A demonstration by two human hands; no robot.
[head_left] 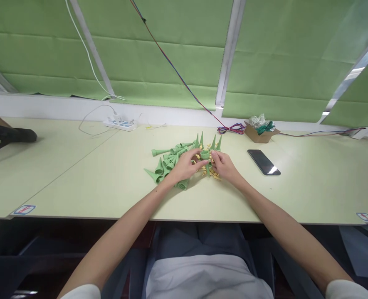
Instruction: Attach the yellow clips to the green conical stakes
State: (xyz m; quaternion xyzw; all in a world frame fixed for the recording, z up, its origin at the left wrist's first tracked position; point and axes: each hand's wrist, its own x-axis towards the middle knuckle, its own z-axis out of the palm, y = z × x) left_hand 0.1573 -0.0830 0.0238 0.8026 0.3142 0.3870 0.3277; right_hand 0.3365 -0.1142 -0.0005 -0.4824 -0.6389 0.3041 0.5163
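Between both hands a green plastic cone-shaped spike [204, 155] is held point down, its round open end facing up. My left hand [186, 164] closes its thumb and fingers around the spike from the left. From the right, my right hand [225, 165] is pinched at the spike's rim; what its fingertips hold is too small to make out. Small yellow plastic pieces [215, 174] lie under and around the hands. A pile of similar green spikes [168, 160] spreads left of and beneath my left hand. Several more spikes [213, 142] stand point up just behind the hands.
A black phone [264, 162] lies to the right. Behind it stands a small cardboard box [260, 135] with clear and green plastic wrap, beside a coiled cable [232, 128]. A power strip [120, 123] sits at the back left. A black stand [11, 133] juts in at far left.
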